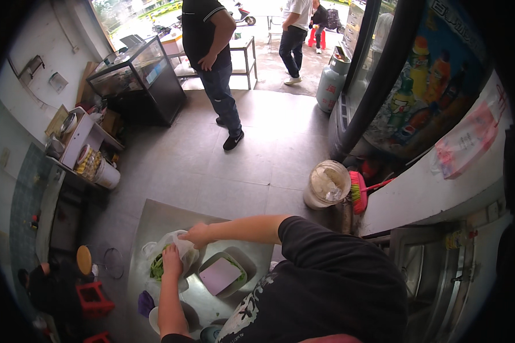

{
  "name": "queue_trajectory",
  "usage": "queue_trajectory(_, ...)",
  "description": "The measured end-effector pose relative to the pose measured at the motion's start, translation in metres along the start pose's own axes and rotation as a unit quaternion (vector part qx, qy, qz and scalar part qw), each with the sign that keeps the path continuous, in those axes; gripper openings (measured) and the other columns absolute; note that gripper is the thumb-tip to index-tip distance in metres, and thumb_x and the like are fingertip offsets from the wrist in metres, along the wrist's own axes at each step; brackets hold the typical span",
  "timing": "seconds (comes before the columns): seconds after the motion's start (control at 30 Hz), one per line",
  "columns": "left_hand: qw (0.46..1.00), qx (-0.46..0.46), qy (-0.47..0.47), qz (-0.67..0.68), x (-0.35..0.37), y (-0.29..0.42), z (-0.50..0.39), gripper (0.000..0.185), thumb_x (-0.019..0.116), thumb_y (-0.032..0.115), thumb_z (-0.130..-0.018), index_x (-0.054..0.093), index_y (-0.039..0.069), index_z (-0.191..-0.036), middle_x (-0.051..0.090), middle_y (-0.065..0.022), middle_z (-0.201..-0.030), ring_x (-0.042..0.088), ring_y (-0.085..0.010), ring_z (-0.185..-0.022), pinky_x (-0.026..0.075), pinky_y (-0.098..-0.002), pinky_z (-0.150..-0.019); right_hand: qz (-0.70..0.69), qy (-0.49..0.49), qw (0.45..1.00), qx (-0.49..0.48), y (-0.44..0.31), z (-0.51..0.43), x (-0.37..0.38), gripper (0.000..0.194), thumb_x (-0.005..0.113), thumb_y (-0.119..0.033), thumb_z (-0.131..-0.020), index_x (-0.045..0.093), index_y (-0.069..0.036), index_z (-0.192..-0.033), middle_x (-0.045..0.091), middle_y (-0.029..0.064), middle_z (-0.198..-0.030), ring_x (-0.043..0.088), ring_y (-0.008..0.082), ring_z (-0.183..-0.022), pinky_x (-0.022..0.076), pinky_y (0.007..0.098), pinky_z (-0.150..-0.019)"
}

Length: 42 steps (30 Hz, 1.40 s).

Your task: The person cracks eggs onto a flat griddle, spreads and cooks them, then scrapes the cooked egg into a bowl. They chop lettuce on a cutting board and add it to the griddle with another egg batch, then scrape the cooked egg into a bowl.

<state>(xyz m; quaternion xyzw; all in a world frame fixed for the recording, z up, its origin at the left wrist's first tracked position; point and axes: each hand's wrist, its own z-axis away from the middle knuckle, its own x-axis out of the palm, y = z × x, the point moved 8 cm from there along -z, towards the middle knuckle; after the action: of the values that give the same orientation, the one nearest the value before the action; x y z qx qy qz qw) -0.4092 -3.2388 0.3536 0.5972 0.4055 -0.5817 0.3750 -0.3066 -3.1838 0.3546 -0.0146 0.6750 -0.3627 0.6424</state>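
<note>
My right hand [196, 235] grips the upper edge of a translucent plastic bag [187, 252] that lies on a stainless steel table [214, 305]. Just below it, my left hand [172, 259] reaches into the bag's mouth and rests on green leafy vegetables [156, 269]; whether its fingers close on any leaves is hidden. Right of the bag stands a square container [234, 257] with more greens inside and a flat pale board [219, 275] lying over them. A purple cloth or bag [145, 303] and a partly covered white bowl [154, 319] are beside my left forearm.
Beyond the table, a person in a dark shirt [206, 38] stands on the tiled floor. A white bucket [327, 184] and a pink broom [358, 193] stand right, near a drinks fridge [412, 85]. Red stools [95, 299] and a seated person [53, 291] are at left.
</note>
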Motion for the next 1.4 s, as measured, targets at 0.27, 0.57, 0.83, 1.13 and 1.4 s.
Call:
queue_trajectory(0.27, 0.991, -0.058, -0.038, 0.116, -0.024, -0.011, -0.005, 0.024, 0.060, 0.005, -0.067, 0.054, 0.003, -0.090, 0.056, -0.0161, -0.089, 0.056, -0.0365, -0.088, 0.045, -0.0431, -0.076, -0.031, -0.021, 0.999, 0.026, -0.006, -0.020, 0.039, 0.050, 0.058, -0.019, -0.075, 0.046, -0.009, -0.122, 0.064, 0.0173, -0.084, 0.063, 0.0358, -0.079, 0.0504, 0.0449, -0.066)
queue_trajectory(0.57, 0.973, -0.122, 0.112, 0.162, -0.046, -0.036, 0.024, 0.022, 0.057, -0.001, -0.066, 0.050, 0.004, -0.087, 0.058, -0.0169, -0.090, 0.055, -0.0388, -0.086, 0.045, -0.0446, -0.074, -0.116, 0.087, 0.989, 0.038, -0.016, -0.016, -0.004, 0.031, 0.050, -0.016, -0.078, 0.058, -0.019, -0.107, 0.064, 0.0132, -0.084, 0.062, 0.0349, -0.078, 0.0485, 0.0440, -0.067)
queue_trajectory(0.83, 0.971, -0.142, 0.070, 0.180, -0.041, -0.032, 0.045, 0.028, 0.056, 0.006, -0.073, 0.054, 0.006, -0.100, 0.060, -0.0159, -0.098, 0.058, -0.0374, -0.089, 0.048, -0.0429, -0.074, -0.033, 0.102, 0.994, -0.019, -0.035, -0.016, -0.048, 0.026, 0.051, -0.020, -0.077, 0.061, -0.017, -0.100, 0.064, 0.0139, -0.086, 0.062, 0.0330, -0.081, 0.0483, 0.0448, -0.069)
queue_trajectory(1.13, 0.972, -0.184, 0.017, 0.143, -0.028, -0.017, 0.022, 0.013, 0.059, 0.010, -0.066, 0.062, 0.004, -0.076, 0.062, -0.0194, -0.080, 0.060, -0.0386, -0.070, 0.049, -0.0458, -0.064, -0.128, 0.044, 0.991, 0.002, -0.037, -0.039, -0.005, 0.033, 0.049, -0.023, -0.080, 0.060, -0.014, -0.110, 0.064, 0.0129, -0.098, 0.060, 0.0324, -0.091, 0.0481, 0.0415, -0.078)
queue_trajectory(1.4, 0.979, -0.179, 0.081, 0.055, -0.029, -0.014, 0.029, 0.008, 0.057, 0.006, -0.062, 0.061, 0.003, -0.067, 0.061, -0.0167, -0.073, 0.061, -0.0327, -0.072, 0.050, -0.0411, -0.067, -0.242, 0.098, 0.964, -0.037, -0.026, -0.044, -0.009, 0.022, 0.053, -0.006, -0.078, 0.063, 0.001, -0.097, 0.064, 0.0117, -0.069, 0.060, 0.0148, -0.063, 0.0487, 0.0320, -0.057)
